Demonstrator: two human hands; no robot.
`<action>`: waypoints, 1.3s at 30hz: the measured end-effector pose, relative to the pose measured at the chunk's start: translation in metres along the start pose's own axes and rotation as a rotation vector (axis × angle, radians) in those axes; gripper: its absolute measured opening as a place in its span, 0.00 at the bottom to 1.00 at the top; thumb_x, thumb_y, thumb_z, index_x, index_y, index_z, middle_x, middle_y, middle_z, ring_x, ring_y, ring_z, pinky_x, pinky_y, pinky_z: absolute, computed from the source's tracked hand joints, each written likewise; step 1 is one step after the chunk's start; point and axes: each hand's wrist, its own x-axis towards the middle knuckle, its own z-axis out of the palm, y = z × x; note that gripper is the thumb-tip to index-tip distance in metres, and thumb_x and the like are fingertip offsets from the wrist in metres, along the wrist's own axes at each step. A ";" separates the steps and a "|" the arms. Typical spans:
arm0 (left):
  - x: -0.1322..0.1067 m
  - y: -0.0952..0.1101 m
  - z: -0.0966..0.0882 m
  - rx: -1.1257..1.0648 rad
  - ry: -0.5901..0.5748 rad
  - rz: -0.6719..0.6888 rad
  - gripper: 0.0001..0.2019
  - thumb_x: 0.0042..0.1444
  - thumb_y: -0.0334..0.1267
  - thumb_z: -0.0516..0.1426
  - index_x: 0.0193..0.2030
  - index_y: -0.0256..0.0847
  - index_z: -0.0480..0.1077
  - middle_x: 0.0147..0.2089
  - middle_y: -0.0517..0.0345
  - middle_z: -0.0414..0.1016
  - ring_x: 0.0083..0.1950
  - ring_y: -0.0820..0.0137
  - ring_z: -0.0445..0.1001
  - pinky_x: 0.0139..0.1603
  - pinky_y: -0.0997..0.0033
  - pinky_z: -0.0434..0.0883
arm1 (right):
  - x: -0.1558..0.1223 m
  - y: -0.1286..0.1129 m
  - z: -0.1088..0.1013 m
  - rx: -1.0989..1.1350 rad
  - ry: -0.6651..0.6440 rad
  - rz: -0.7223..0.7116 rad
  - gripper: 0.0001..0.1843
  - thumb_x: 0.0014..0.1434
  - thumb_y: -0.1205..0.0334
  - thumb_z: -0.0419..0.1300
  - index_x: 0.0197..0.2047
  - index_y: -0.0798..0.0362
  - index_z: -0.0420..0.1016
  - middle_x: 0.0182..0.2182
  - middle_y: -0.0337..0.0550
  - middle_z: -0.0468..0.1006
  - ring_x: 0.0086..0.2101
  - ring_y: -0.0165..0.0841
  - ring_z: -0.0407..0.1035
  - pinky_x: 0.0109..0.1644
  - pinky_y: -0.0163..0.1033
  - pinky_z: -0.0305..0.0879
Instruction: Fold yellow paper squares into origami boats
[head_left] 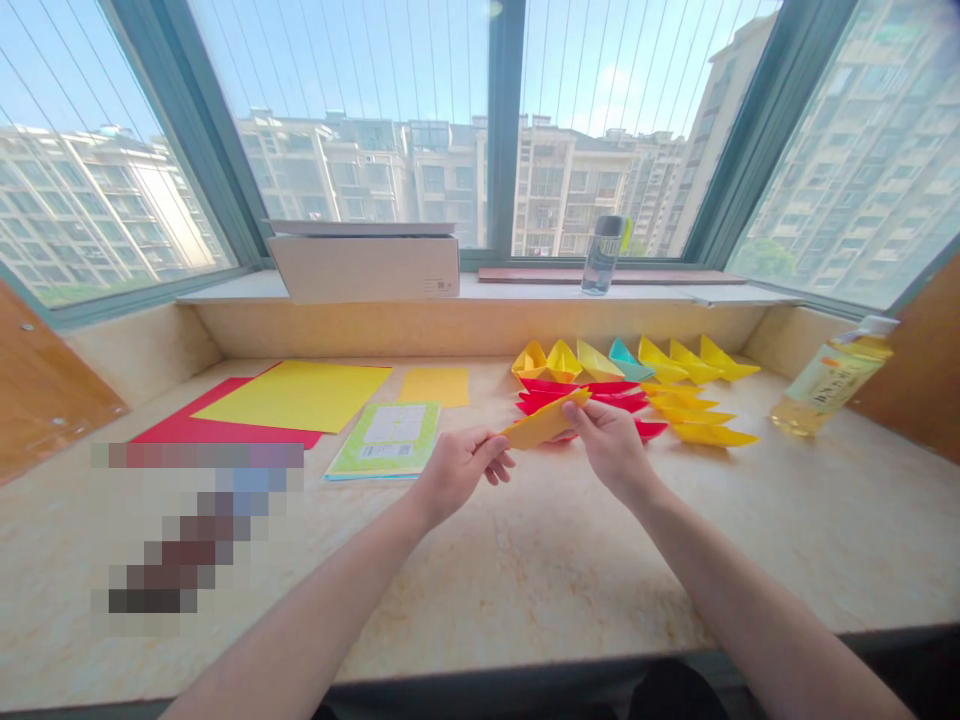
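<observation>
Both hands hold a folded orange-yellow paper piece point(541, 423) above the marble counter point(525, 570). My left hand point(459, 468) pinches its left tip with fingers closed. My right hand point(613, 447) grips its right end, fingers closed over the fold. Just behind the hands lie several finished paper boats point(637, 362) in yellow, teal and red, set out in rows.
Flat yellow sheets point(300, 394) lie over a red sheet point(187, 428) at the left, beside a paper pack point(386, 438). A cardboard box point(365, 262) and a water bottle point(603, 256) stand on the sill. A yellow drink bottle point(829, 377) sits at right.
</observation>
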 end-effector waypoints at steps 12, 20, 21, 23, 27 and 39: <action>0.001 0.002 0.002 -0.116 0.060 -0.039 0.18 0.61 0.51 0.56 0.33 0.34 0.70 0.28 0.54 0.78 0.24 0.72 0.77 0.25 0.75 0.73 | 0.005 0.013 0.000 0.003 -0.029 -0.037 0.25 0.57 0.40 0.61 0.36 0.56 0.80 0.23 0.43 0.80 0.23 0.35 0.75 0.29 0.41 0.76; 0.006 0.006 -0.005 -0.433 0.141 -0.128 0.18 0.56 0.46 0.63 0.47 0.35 0.69 0.41 0.52 0.80 0.38 0.69 0.80 0.44 0.68 0.77 | 0.001 0.017 0.005 -0.100 -0.150 -0.125 0.22 0.59 0.42 0.60 0.32 0.53 0.81 0.29 0.47 0.83 0.31 0.39 0.76 0.36 0.43 0.73; 0.006 0.006 -0.005 -0.450 0.146 -0.113 0.18 0.56 0.46 0.63 0.48 0.36 0.69 0.41 0.52 0.79 0.38 0.70 0.80 0.45 0.68 0.76 | 0.000 0.017 0.005 -0.125 -0.180 -0.137 0.21 0.60 0.43 0.60 0.31 0.53 0.81 0.31 0.47 0.83 0.33 0.39 0.76 0.39 0.44 0.73; 0.006 0.006 -0.006 -0.489 0.149 -0.092 0.18 0.56 0.46 0.63 0.47 0.37 0.68 0.43 0.53 0.79 0.40 0.70 0.79 0.47 0.67 0.76 | -0.001 0.019 0.005 -0.168 -0.219 -0.156 0.19 0.61 0.46 0.60 0.31 0.52 0.81 0.32 0.46 0.83 0.36 0.40 0.76 0.42 0.45 0.73; 0.006 0.006 -0.005 -0.586 0.168 -0.059 0.16 0.57 0.45 0.62 0.46 0.37 0.68 0.43 0.55 0.78 0.44 0.70 0.78 0.53 0.63 0.73 | -0.003 0.022 0.005 -0.232 -0.304 -0.196 0.15 0.60 0.52 0.62 0.47 0.51 0.80 0.41 0.46 0.82 0.42 0.41 0.75 0.49 0.48 0.71; 0.011 -0.008 -0.006 -0.473 0.284 -0.056 0.17 0.56 0.46 0.63 0.46 0.37 0.69 0.39 0.55 0.76 0.41 0.69 0.77 0.50 0.62 0.73 | -0.003 0.025 0.003 -0.109 -0.322 -0.107 0.22 0.64 0.53 0.59 0.60 0.46 0.68 0.57 0.49 0.72 0.51 0.40 0.72 0.55 0.48 0.71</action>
